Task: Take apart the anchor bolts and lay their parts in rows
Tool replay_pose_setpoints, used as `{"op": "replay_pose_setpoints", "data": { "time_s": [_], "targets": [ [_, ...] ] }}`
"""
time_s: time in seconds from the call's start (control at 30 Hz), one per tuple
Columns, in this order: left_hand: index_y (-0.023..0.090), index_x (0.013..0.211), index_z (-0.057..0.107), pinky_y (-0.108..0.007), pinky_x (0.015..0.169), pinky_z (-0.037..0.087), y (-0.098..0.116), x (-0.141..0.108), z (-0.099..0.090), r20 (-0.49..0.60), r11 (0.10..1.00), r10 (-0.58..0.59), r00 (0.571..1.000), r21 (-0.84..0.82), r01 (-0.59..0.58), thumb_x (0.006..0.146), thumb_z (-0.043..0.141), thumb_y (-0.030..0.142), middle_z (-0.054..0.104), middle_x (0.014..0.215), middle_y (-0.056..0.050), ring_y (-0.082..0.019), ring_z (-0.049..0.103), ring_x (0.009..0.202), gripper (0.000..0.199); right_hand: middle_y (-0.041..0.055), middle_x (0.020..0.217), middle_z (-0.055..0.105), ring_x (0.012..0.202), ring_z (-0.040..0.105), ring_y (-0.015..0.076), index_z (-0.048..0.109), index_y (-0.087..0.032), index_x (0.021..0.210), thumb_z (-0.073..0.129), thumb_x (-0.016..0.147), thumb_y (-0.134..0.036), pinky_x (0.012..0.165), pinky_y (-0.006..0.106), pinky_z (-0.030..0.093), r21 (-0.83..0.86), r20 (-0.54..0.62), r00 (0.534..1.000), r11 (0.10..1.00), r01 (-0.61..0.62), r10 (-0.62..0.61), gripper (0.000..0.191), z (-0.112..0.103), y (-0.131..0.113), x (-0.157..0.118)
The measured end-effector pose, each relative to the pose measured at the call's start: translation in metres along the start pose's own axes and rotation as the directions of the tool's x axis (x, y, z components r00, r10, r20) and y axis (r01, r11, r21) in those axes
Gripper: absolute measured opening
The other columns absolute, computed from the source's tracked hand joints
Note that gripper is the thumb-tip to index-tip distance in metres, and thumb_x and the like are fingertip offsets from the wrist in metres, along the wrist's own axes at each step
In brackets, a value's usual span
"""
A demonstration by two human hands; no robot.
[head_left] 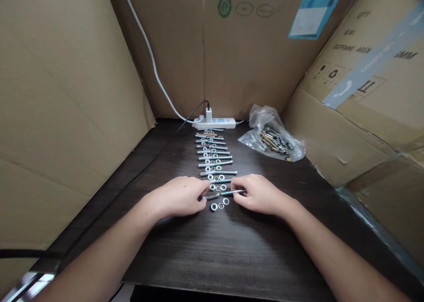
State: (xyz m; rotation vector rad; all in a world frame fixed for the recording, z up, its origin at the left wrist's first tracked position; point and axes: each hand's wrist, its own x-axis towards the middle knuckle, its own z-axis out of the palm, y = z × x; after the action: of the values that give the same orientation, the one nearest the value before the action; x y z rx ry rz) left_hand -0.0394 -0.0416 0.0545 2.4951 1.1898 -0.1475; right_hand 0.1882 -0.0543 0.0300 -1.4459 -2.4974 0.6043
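Note:
My left hand (183,196) is closed on a short metal sleeve (212,196) at the near end of a column of parts. From the right, my right hand (260,195) pinches a slim anchor bolt (228,193), its tip pointing at the sleeve. Bolt end and sleeve end meet or nearly meet; I cannot tell which. Just below them lie a hex nut (214,207), a thin ring washer (221,206) and a flat washer (225,201). Beyond my hands, several anchor bolts (215,164) lie crosswise, with nuts and washers between them.
A clear plastic bag (265,136) of metal bolts lies at the back right. At the back stands a white power strip (218,124) with a charger (208,115). A black cable (145,169) crosses the dark table (212,253) on the left. Cardboard walls (172,50) enclose it.

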Motion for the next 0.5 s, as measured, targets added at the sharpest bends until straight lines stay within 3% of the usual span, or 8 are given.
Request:
{"op": "replay_pose_setpoints", "data": {
  "time_s": [0.17, 0.5],
  "targets": [
    [0.022, 0.075, 0.050, -0.025, 0.050, 0.028, -0.0010, 0.0025, 0.0026, -0.069, 1.000, 0.001, 0.998, 0.011, 0.000, 0.079, 0.052, 0.039, 0.061, 0.074, 0.001, -0.016, 0.055, 0.063, 0.017, -0.0024, 0.072, 0.061, 0.063, 0.048, 0.0109, 0.057, -0.021, 0.075, 0.054, 0.074, -0.022, 0.057, 0.022, 0.028, -0.045, -0.040, 0.999, 0.999, 0.029, -0.031, 0.004, 0.0013, -0.0008, 0.0000],
    [0.021, 0.075, 0.048, -0.025, 0.055, 0.031, 0.0011, 0.0089, 0.0080, -0.130, 0.998, 0.063, 0.990, 0.029, -0.060, 0.083, 0.045, 0.025, 0.060, 0.075, 0.002, -0.015, 0.055, 0.065, 0.010, -0.0006, 0.078, 0.058, 0.067, 0.050, 0.0115, 0.058, -0.020, 0.081, 0.054, 0.077, -0.019, 0.063, 0.022, 0.033, -0.067, -0.096, 0.992, 0.995, 0.071, -0.077, 0.005, 0.0051, 0.0032, 0.0027]
  ]
}}
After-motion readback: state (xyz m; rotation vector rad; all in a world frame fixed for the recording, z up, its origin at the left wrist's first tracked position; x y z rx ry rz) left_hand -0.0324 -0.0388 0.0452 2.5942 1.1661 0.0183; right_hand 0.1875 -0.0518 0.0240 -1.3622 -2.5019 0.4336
